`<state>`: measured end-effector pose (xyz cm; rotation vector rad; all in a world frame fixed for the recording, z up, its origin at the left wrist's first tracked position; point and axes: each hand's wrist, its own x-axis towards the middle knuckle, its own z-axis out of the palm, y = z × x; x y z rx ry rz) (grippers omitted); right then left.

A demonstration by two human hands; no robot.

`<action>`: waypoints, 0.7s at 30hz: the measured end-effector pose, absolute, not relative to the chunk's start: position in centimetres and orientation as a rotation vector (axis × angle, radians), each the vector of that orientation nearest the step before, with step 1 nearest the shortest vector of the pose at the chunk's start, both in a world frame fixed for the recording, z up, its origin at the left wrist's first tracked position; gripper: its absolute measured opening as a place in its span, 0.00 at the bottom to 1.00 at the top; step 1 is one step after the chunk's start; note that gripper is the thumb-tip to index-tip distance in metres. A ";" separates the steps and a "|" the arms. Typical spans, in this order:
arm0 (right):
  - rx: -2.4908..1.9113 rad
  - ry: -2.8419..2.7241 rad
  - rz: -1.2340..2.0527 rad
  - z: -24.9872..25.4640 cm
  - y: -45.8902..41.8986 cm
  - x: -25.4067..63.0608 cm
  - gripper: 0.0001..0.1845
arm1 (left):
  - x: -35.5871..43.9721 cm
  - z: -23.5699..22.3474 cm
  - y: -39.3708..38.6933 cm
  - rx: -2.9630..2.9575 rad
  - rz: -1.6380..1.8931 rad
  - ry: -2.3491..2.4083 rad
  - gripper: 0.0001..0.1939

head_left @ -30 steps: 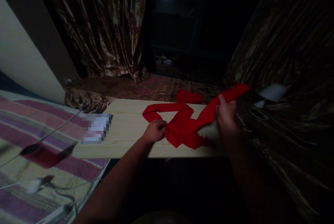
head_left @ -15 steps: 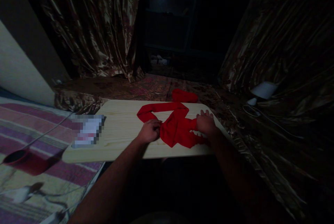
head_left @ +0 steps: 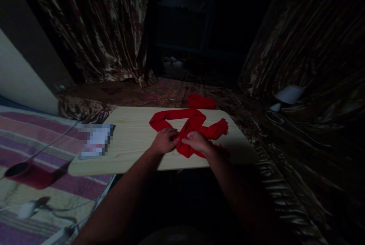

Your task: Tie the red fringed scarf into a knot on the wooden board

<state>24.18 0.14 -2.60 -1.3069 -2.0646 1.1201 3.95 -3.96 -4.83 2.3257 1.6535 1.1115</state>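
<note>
Over the table, right hand tight on red scarf; left hand, grip unclear.

A single camera, worn on the person's head, gives the view. It looks from above and behind the left grip and the right grip, facing forward and down over them, with both forearms running in from the lower edge. It sits near enough for the grips to fall just below mid-frame, yet its field is wide: the whole tabletop fits around them. Left of the grips it takes in a striped bedspread; right of them, a table lamp; well beyond them, curtains and a dark window.
</note>
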 end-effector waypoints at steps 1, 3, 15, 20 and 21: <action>-1.287 -1.999 1.197 -2.7 0.0 23.9 0.15 | 4.0 -4.8 -4.0 2.328 1.100 1.651 0.16; -1.214 -1.812 1.346 -2.3 -0.2 23.5 0.10 | 4.0 -4.5 -4.0 2.339 1.086 1.630 0.16; -0.999 -0.891 1.366 6.5 4.1 30.1 0.15 | 4.5 -2.8 -4.7 2.113 1.062 1.874 0.24; -1.094 -0.873 1.025 9.7 6.8 33.4 0.19 | 4.3 -2.7 -4.8 1.849 0.965 2.220 0.23; -1.149 -0.881 0.923 10.1 7.4 33.9 0.20 | 4.2 -2.7 -4.8 1.818 0.958 2.266 0.20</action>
